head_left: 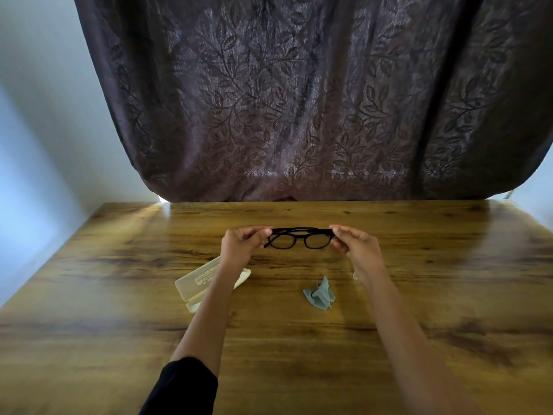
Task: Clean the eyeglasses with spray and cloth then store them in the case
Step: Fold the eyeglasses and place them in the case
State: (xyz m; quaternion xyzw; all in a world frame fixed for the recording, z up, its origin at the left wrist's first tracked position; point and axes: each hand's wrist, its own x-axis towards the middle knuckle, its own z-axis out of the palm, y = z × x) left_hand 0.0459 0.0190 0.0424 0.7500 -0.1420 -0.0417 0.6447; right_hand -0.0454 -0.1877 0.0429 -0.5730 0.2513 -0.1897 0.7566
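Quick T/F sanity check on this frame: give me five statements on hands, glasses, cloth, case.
1. Both hands hold the eyeglasses above the table, left hand and right hand at opposite ends of the frame. True.
2. The cloth is being wiped over a lens. False: it lies crumpled on the table, touched by neither hand.
3. The eyeglasses are inside the case. False: they are held in the air; the case lies on the table under the left forearm.
4. The cloth lies nearer the person than the eyeglasses. True.
5. A spray bottle stands beside the case. False: no spray bottle is in view.
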